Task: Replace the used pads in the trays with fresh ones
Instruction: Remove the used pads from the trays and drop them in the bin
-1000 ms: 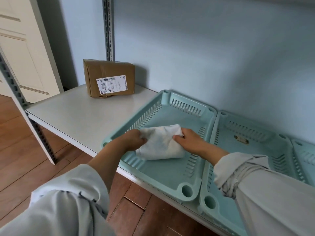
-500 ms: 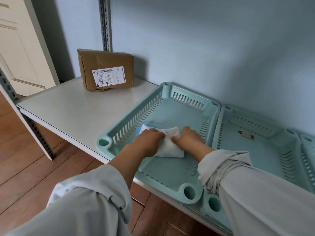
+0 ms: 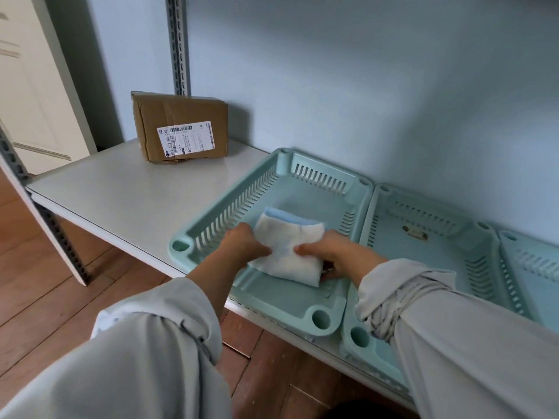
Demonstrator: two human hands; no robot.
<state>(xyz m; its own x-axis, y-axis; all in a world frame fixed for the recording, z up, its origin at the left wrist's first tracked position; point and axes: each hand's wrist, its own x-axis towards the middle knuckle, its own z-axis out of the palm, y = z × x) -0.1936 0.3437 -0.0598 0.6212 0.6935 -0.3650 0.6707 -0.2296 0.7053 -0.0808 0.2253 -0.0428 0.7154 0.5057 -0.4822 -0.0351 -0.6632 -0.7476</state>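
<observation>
A folded white pad [image 3: 287,251] with a blue backing edge lies inside the leftmost mint-green slotted tray [image 3: 263,189] on the shelf. My left hand [image 3: 243,243] grips the pad's left edge and my right hand [image 3: 328,252] grips its right edge, fingers curled under the fold. A second tray [image 3: 423,213] sits directly to the right with only a small tag on its floor. The corner of a third tray [image 3: 532,258] shows at the far right.
A taped brown cardboard parcel [image 3: 180,125] with a shipping label stands at the back left of the white shelf [image 3: 121,189]. A slotted metal upright [image 3: 178,43] rises behind it. Wooden floor lies below the shelf, and a cream door is at the left.
The pad has been lowered onto the tray floor and its blue edge now shows at the far side. Both hands have shifted toward the near end of the pad.
</observation>
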